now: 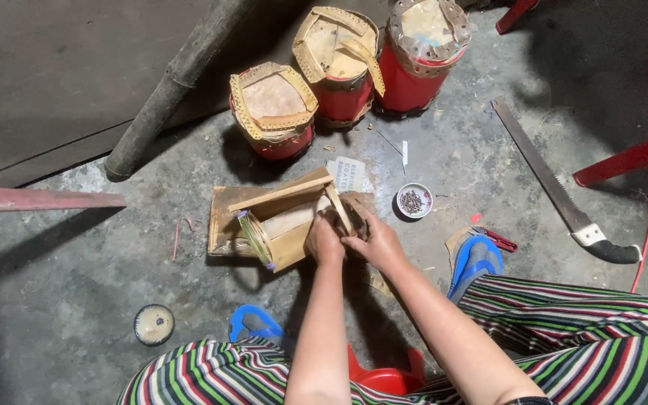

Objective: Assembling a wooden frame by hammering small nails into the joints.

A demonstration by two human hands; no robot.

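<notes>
A small unpainted wooden drum body (283,229) lies on its side on a flat wooden board (223,217) on the concrete floor. Two thin wooden strips (279,193) are crossed over it. My left hand (324,240) grips the drum's right end. My right hand (375,241) rests beside it, fingers on the same end and on one upright strip (337,208). What the fingers pinch is hidden.
Three red drums (273,111) with loose hide tops stand at the back. A small bowl of nails (414,200) sits right of the board, a hand saw (556,187) farther right, a round tin lid (154,324) at lower left, a thick bamboo pole (174,82) behind.
</notes>
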